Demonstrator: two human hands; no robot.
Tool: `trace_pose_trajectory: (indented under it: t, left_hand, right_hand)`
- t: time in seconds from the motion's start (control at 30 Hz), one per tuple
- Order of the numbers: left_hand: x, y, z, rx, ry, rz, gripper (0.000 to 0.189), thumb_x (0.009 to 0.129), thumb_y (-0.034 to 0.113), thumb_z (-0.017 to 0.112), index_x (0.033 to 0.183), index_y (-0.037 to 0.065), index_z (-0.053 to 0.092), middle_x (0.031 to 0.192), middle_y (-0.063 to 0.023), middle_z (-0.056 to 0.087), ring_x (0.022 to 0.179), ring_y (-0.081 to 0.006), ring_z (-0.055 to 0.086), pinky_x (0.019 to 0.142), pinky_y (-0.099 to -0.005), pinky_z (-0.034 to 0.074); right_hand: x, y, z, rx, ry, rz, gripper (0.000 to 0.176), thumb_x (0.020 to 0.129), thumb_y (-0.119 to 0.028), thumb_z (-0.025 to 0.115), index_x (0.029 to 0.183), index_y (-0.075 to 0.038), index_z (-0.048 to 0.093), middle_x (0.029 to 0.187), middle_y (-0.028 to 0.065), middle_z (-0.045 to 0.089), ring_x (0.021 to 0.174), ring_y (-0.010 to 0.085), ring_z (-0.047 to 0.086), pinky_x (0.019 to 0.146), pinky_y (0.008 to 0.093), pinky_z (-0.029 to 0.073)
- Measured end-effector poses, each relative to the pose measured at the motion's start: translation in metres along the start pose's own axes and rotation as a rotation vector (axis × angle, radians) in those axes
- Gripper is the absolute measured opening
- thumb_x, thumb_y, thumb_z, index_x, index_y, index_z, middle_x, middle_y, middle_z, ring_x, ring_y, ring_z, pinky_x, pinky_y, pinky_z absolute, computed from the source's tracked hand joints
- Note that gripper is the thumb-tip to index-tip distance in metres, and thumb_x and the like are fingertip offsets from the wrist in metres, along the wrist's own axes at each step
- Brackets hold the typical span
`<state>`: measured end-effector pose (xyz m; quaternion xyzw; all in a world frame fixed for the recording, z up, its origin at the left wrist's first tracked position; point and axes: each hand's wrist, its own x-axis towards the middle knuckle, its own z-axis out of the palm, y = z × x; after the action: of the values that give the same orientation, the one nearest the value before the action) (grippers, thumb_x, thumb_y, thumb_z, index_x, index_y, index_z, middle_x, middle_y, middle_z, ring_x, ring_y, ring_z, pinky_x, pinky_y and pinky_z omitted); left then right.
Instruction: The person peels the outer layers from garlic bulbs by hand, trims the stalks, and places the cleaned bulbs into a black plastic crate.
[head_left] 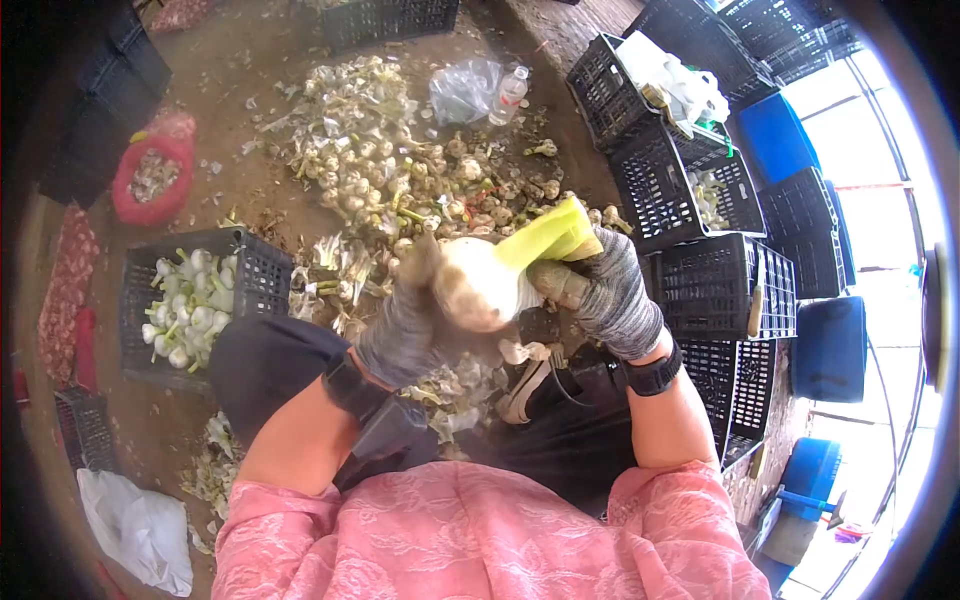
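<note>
A large garlic bulb (475, 287) with a thick yellow-green stem is held up in front of me. My left hand (402, 325), in a grey fingerless glove, is closed against the left side of the bulb; its fingertips are blurred. Around the base of the stem my right hand (605, 300), gloved alike, is closed with the thumb near the bulb. Loose pale skin hangs at the bulb's right side. Below and behind my hands lies a broad heap of garlic bulbs (375, 165) mixed with peeled skins on the ground.
At my left stands a black crate (265, 275) of cleaned garlic (195, 305). Black crates (650, 190) are stacked along the right, near blue barrels (828, 350). A pink net sack (153, 180), a plastic bottle (509, 95) and a clear bag (463, 90) lie farther off.
</note>
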<state>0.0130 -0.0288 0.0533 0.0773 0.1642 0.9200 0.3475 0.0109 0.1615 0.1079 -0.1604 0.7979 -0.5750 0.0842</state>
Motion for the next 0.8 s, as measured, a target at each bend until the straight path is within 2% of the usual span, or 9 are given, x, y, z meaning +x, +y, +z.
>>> trace_pose_trajectory:
  t: [0.07, 0.13, 0.23, 0.33, 0.37, 0.67, 0.73, 0.77, 0.8]
  left_hand:
    - [0.004, 0.003, 0.004, -0.176, 0.026, -0.165, 0.077, 0.07, 0.063, 0.058, 0.121, 0.009, 0.04, 0.099, -0.0141, 0.057, 0.077, -0.031, 0.061, 0.074, -0.0461, 0.051]
    - [0.004, 0.005, -0.001, -0.127, 0.027, -0.121, 0.074, 0.071, 0.054, 0.064, 0.124, 0.01, 0.038, 0.1, -0.013, 0.056, 0.082, -0.0294, 0.06, 0.076, -0.0436, 0.051]
    - [0.008, -0.007, -0.015, 0.621, 0.111, 0.288, 0.064, 0.078, 0.023, 0.067, 0.13, 0.011, 0.03, 0.106, -0.0095, 0.053, 0.095, -0.0202, 0.055, 0.079, -0.0336, 0.051]
    - [0.006, 0.002, -0.011, 0.573, 0.233, 0.181, 0.055, 0.083, 0.026, 0.061, 0.128, 0.008, 0.035, 0.107, -0.0074, 0.053, 0.093, -0.0165, 0.055, 0.078, -0.0267, 0.049]
    - [0.007, 0.007, 0.001, 0.799, 0.288, 0.202, 0.049, 0.087, 0.041, 0.049, 0.116, 0.002, 0.048, 0.103, -0.0091, 0.057, 0.095, -0.0155, 0.056, 0.08, -0.0284, 0.048]
    - [0.012, 0.015, -0.029, 0.286, 0.148, -0.177, 0.067, 0.081, 0.058, 0.045, 0.113, -0.001, 0.05, 0.097, -0.0101, 0.061, 0.083, -0.0144, 0.06, 0.071, -0.0282, 0.051]
    - [0.018, 0.002, -0.043, 1.062, -0.078, 0.335, 0.054, 0.078, 0.026, 0.068, 0.121, 0.004, 0.042, 0.109, -0.0084, 0.051, 0.094, -0.0126, 0.052, 0.079, -0.0279, 0.048]
    - [0.011, 0.0, -0.023, 0.779, 0.211, 0.427, 0.059, 0.072, 0.026, 0.072, 0.118, 0.002, 0.045, 0.106, -0.0094, 0.056, 0.092, -0.0165, 0.056, 0.082, -0.0303, 0.048]
    - [0.01, -0.003, -0.019, 0.778, 0.211, 0.427, 0.059, 0.072, 0.026, 0.072, 0.118, 0.002, 0.045, 0.106, -0.0094, 0.056, 0.092, -0.0165, 0.056, 0.082, -0.0303, 0.048]
  right_hand:
    - [-0.001, 0.003, 0.005, 0.26, 0.025, 0.094, 0.025, 0.08, -0.004, 0.059, 0.105, 0.0, 0.057, 0.092, 0.0045, 0.063, 0.084, 0.0096, 0.057, 0.075, 0.0254, 0.047]
    - [-0.001, 0.007, 0.008, 0.328, 0.047, 0.114, 0.028, 0.081, -0.004, 0.058, 0.109, 0.0, 0.055, 0.097, 0.0044, 0.062, 0.087, 0.0101, 0.056, 0.077, 0.0255, 0.046]
    - [-0.003, 0.007, 0.008, 0.392, 0.08, 0.058, 0.032, 0.081, -0.011, 0.06, 0.111, -0.001, 0.054, 0.098, 0.0045, 0.06, 0.088, 0.0097, 0.055, 0.079, 0.025, 0.044]
    - [-0.004, 0.009, 0.01, 0.28, 0.122, 0.011, 0.032, 0.081, -0.013, 0.061, 0.11, 0.0, 0.055, 0.097, 0.0043, 0.06, 0.087, 0.0085, 0.054, 0.077, 0.0238, 0.044]
    - [-0.005, 0.009, 0.01, 0.304, 0.133, 0.039, 0.031, 0.08, -0.012, 0.061, 0.109, 0.0, 0.056, 0.096, 0.003, 0.061, 0.085, 0.0075, 0.054, 0.076, 0.0235, 0.045]
    - [-0.004, 0.019, 0.017, 0.57, 0.149, 0.218, 0.026, 0.082, -0.009, 0.055, 0.107, -0.001, 0.057, 0.097, 0.0027, 0.061, 0.084, 0.0085, 0.056, 0.076, 0.0237, 0.044]
    - [-0.004, 0.021, 0.017, 0.597, 0.203, 0.223, 0.026, 0.082, -0.009, 0.055, 0.107, -0.001, 0.056, 0.097, 0.0031, 0.061, 0.084, 0.009, 0.056, 0.076, 0.0239, 0.044]
    - [-0.004, 0.022, 0.016, 0.576, 0.208, 0.228, 0.027, 0.082, -0.009, 0.055, 0.107, -0.001, 0.056, 0.097, 0.0035, 0.061, 0.085, 0.0093, 0.056, 0.077, 0.0246, 0.044]
    - [-0.004, 0.023, 0.015, 0.556, 0.211, 0.233, 0.028, 0.081, -0.008, 0.056, 0.108, -0.001, 0.055, 0.097, 0.0038, 0.061, 0.085, 0.0096, 0.056, 0.078, 0.0253, 0.044]
